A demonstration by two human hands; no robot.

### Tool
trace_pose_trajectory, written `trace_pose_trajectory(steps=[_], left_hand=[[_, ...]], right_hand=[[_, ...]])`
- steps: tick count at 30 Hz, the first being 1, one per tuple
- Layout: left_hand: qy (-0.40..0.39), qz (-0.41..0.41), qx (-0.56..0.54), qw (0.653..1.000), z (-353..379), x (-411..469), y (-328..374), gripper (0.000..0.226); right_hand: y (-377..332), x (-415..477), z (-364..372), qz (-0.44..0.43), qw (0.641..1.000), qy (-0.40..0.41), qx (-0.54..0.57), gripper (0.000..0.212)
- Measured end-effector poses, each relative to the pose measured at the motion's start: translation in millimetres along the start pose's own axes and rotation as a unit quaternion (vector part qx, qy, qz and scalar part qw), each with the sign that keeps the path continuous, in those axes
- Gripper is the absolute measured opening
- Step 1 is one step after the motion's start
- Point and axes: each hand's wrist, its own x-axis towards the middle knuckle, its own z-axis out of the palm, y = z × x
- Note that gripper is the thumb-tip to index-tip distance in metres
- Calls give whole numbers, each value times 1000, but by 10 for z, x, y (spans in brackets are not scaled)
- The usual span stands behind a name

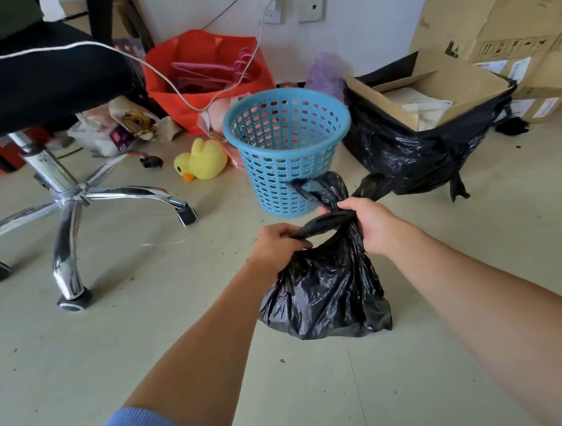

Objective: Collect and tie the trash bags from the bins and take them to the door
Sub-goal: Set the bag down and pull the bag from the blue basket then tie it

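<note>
Floor-set black trash bag (324,294), both hands gripping its neck.

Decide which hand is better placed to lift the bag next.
Probably the right hand: it grips the black trash bag at its gathered neck; the left hand holds only a side strand.

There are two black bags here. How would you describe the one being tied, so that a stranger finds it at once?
Find the blue basket mid-floor. Just in front of it, nearer the camera, is a small black trash bag, its neck gripped by the left hand and right hand. The larger black bag to the right wraps an open cardboard box; this one is gathered shut.
</note>
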Motion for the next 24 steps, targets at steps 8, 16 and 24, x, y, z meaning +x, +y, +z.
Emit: trace_pose_trajectory(steps=[8, 16, 24], left_hand=[[13, -214, -241, 947, -214, 18, -131, 7], [-52, -208, -257, 943, -312, -5, -24, 16], [-211, -140, -153, 955, -161, 51, -31, 25]], right_hand=[[32, -81, 20, 52, 965, -181, -184, 48], [92, -68, -2, -14, 929, -84, -361, 40], [248, 45, 34, -200, 817, 131, -524, 23]])
